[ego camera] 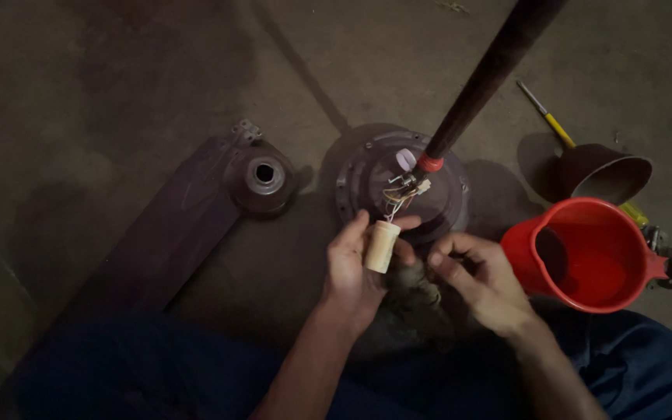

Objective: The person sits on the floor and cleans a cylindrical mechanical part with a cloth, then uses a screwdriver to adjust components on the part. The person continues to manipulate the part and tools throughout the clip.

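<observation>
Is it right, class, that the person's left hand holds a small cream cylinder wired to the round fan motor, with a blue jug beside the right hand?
Not quite. In the head view the jug is red, not blue. The rest stands: the left hand holds the cream cylinder, wired to the fan motor, and the jug sits beside the right hand.

Glossy plastic jug (589, 253), rough concrete floor (118, 93).

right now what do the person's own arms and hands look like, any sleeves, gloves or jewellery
Both are bare. The left hand and right hand wear no gloves, and no ring, watch or bracelet shows in the dim light. The forearms are uncovered as far as the picture's lower edge, so no sleeve is in view. Below them, the lap is covered in dark blue cloth.
</observation>
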